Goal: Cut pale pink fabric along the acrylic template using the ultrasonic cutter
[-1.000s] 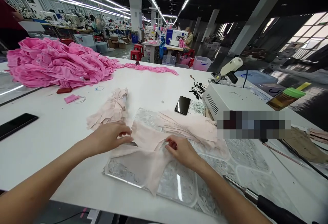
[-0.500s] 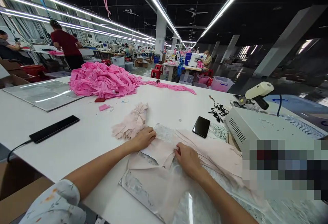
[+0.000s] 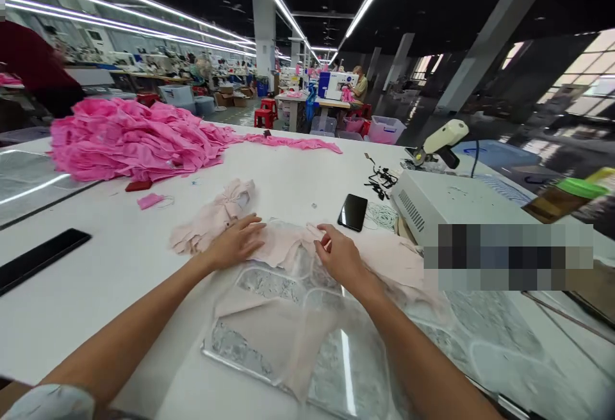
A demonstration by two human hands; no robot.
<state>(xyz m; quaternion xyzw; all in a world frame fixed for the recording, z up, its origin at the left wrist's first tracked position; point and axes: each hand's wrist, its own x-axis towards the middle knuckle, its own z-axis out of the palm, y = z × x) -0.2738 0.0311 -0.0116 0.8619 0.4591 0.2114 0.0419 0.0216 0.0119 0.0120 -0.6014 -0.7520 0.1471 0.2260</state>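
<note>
A pale pink fabric piece [image 3: 283, 250] lies over a clear plastic template [image 3: 269, 356] on the white table [image 3: 96, 292]. My left hand [image 3: 236, 242] rests flat on the fabric's left edge, fingers stretched out. My right hand [image 3: 339, 258] pinches the fabric's upper edge between thumb and fingers. A small stack of the same pale pink pieces [image 3: 214, 215] sits just left of my left hand. More pale fabric [image 3: 398, 266] spreads to the right of my right hand.
A heap of bright pink garments [image 3: 129, 138] fills the far left. A black phone [image 3: 353, 211] lies behind my right hand, a long black bar [image 3: 41, 258] at the left. A white machine box [image 3: 451, 205] stands to the right. People sit at sewing stations in the background.
The fabric's upper part has been drawn up and away from me across the template. Both hands moved with it, the left now lying flat. The camera view swung.
</note>
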